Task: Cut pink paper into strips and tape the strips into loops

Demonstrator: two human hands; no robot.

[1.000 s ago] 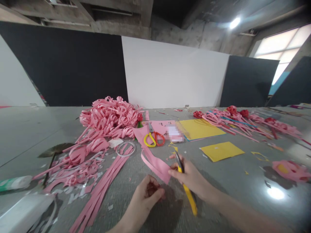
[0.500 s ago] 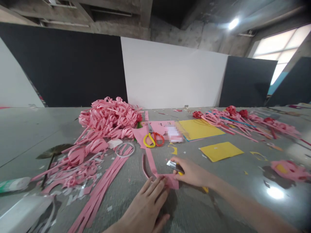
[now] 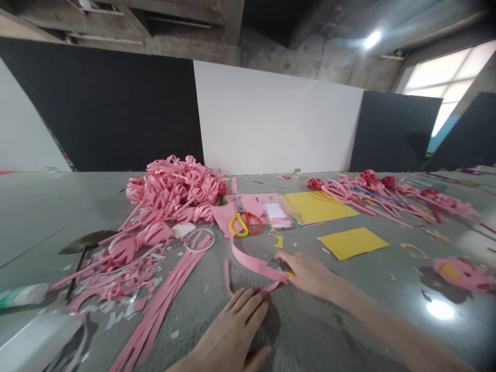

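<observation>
My left hand point(image 3: 242, 323) lies flat with spread fingers on the grey table, its fingertips at the near end of a pink paper strip. My right hand point(image 3: 304, 271) is closed around a cutter knife point(image 3: 279, 265), whose dark body and a bit of yellow show. The curved pink strip point(image 3: 250, 260) runs from below the scissors to beneath the knife and right fingers. A thin pink strip point(image 3: 227, 274) stands just beyond my left fingers. Scissors point(image 3: 245, 225) with yellow and red handles rest on pink paper.
A big heap of pink paper loops point(image 3: 176, 186) is at the back left, with long pink strips point(image 3: 155, 310) and a tape roll point(image 3: 200, 240) nearer. Yellow sheets point(image 3: 353, 243) lie to the right. A white box point(image 3: 41, 341) and a glue bottle point(image 3: 25, 294) are at the left edge.
The pink strip between my hands has bowed into a curve, and its wide near part now shows as a narrow edge. My right hand and the knife have shifted slightly; my left hand is nearly still.
</observation>
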